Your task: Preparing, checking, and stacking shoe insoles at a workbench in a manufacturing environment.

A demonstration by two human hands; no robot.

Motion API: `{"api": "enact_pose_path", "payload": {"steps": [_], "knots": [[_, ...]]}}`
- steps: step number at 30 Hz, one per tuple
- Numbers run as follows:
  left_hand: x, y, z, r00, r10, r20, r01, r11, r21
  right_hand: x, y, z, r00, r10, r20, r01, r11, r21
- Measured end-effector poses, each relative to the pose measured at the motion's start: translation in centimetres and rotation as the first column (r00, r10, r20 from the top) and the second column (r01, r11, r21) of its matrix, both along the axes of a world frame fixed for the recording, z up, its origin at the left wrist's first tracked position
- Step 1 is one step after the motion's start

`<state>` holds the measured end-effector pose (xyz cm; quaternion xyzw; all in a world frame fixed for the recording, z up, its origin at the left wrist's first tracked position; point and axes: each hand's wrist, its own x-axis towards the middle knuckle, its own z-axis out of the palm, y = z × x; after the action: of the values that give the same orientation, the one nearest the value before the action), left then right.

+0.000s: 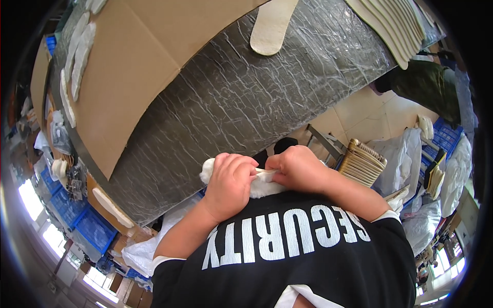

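Note:
A white fleece insole (264,189) is held close against my chest, just off the near edge of the table. My left hand (230,180) is closed round it, and a fluffy end sticks out on the left. The fingers of my right hand (298,168) pinch its cream edge, a short gap from the left fingers. Much of the piece is hidden by my hands. Beyond them on the table lies a single cream insole (269,33), and an overlapping row of insoles (393,31) lies at the far right.
Wrinkled plastic film covers the dark table (231,97). A big cardboard sheet (138,61) lies on its left part, with fluffy white pieces (82,59) beside it. To the right stand a woven-backed chair (362,161), plastic bags (398,159) and a person's dark green trouser leg (429,87). Blue crates (95,228) stand left.

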<state>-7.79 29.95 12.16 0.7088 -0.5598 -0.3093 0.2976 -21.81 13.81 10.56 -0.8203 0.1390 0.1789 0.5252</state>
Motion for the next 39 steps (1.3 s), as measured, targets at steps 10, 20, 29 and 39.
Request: {"api": "enact_pose_path", "payload": {"steps": [10, 20, 29, 39], "knots": [[-0.7, -0.1, 0.1, 0.997, 0.074, 0.022, -0.074, 0.997, 0.001, -0.2, -0.7, -0.6, 0.998, 0.064, -0.006, -0.063, 0.994, 0.094], [0.0, -0.3, 1.1, 0.98, 0.122, -0.159, -0.109, 0.99, 0.086, 0.1, -0.4, -0.6, 0.984, 0.056, 0.171, -0.044, 0.996, -0.073], [1.4, -1.1, 2.2, 0.996, 0.009, 0.084, -0.005, 0.999, -0.045, 0.0, -0.9, -0.5, 0.989, 0.038, 0.142, -0.037, 0.999, -0.01], [0.0, -1.1, 1.5, 0.971, -0.016, 0.24, 0.026, 0.999, -0.038, -0.2, -0.9, -0.4, 0.992, -0.008, 0.124, 0.009, 1.0, -0.003]]}}
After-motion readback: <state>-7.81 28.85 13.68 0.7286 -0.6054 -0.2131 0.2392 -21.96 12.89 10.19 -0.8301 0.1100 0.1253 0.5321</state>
